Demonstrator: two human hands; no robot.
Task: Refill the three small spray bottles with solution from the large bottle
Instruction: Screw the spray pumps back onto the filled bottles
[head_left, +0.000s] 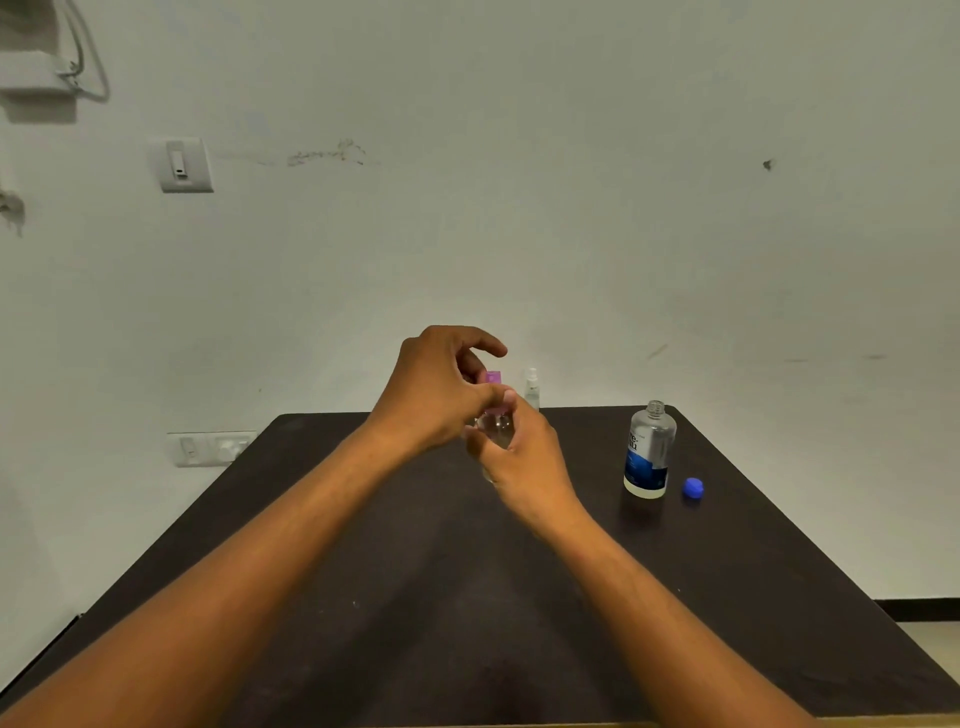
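above the middle of the dark table (363, 597), both hands meet around one small spray bottle (497, 430). the right hand (519, 457) wraps its fingers around the clear body of that bottle from below and behind, holding it upright and lifted off the tabletop. the left hand (441, 389) comes in from above, its thumb and curled fingers pinching the pink spray top (492, 379) at the bottle's neck, with the index finger arched over it. whether the pink top is seated on the neck or loose from it cannot be told, since the fingers cover the joint.

just behind the hands, near the far edge of the table, a second small spray bottle (531, 388) stands upright with a clear or whitish top; its lower part is hidden by the right hand. a third small bottle cannot be made out.

to the right, well apart from the hands, the large bottle (648, 452) stands upright on the table with its mouth open and uncapped. it is clear, with a white and blue label, and some liquid shows low inside it. its blue cap (693, 488) lies on the table just beside it, on the right.

behind the table is a pale wall (519, 208) with a light switch (183, 165) up on the left, a socket plate (210, 448) lower down beside the table's far left corner, and some faint scuff marks.
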